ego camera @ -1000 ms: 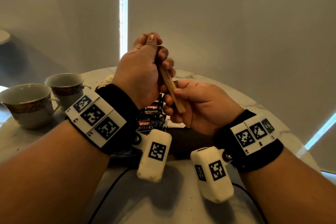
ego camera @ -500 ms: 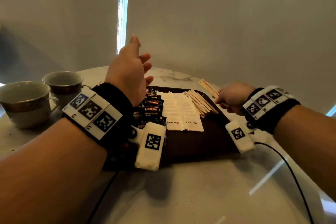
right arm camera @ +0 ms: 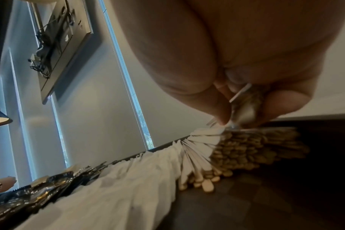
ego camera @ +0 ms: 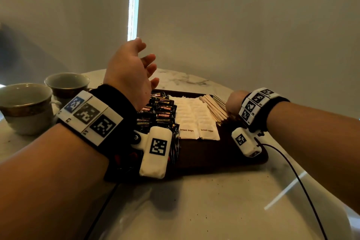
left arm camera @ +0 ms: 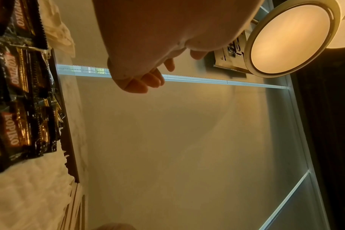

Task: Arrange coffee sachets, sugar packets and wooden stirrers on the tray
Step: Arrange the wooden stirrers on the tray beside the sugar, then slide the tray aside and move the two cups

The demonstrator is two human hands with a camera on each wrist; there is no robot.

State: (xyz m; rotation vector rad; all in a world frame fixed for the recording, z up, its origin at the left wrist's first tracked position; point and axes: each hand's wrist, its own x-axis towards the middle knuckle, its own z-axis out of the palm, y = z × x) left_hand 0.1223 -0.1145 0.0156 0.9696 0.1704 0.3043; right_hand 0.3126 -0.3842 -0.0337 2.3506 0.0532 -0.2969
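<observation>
Right grip (ego camera: pixel 234 101) pinches wooden stirrers (right arm camera: pixel 244 107) over the tray (ego camera: pixel 224 154) pile, left grip (ego camera: pixel 132 72) spread apart, empty

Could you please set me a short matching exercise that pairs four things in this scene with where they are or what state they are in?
Things:
1. coffee sachets
2. sugar packets
3. left hand
4. cups

Places or states:
A. raised above the tray, fingers open, holding nothing
B. on the table to the left, off the tray
C. at the tray's left side
D. in the tray's middle, between the sachets and the wooden stirrers

Pairs: 1-C, 2-D, 3-A, 4-B
</observation>
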